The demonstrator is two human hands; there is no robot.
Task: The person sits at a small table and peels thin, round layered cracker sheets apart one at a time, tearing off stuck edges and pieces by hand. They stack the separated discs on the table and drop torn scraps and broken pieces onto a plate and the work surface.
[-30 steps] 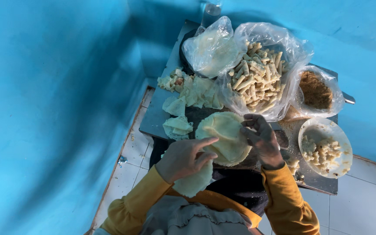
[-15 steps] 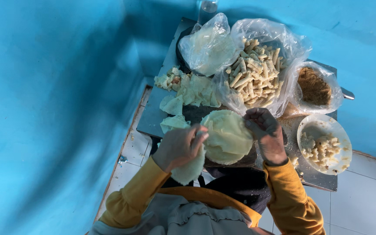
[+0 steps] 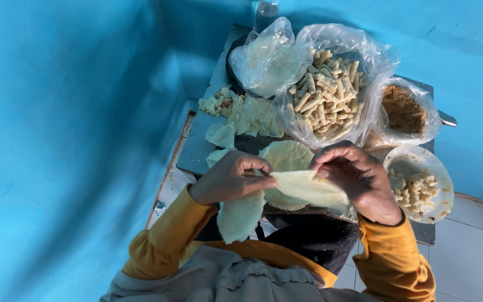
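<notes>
My left hand (image 3: 230, 178) and my right hand (image 3: 359, 179) pinch a thin, pale round wrapper (image 3: 308, 189) between them, stretched out flat above my lap. A second pale wrapper piece (image 3: 240, 215) hangs below my left hand. Beneath the held sheet a stack of round wrappers (image 3: 289, 157) lies on the dark metal table (image 3: 197, 150). Both sleeves are mustard yellow.
A clear bag of rolled pastry sticks (image 3: 324, 95) stands behind, with a bag of wrappers (image 3: 266, 59) to its left and a bag of brown filling (image 3: 403, 112) to its right. A white plate of pale filling (image 3: 420, 187) is at right. Torn wrapper scraps (image 3: 241, 114) lie at left. Blue walls surround.
Both hands have lifted one wrapper off the stack and pulled it towards me; it now hangs stretched between the fingers instead of lying on the pile.
</notes>
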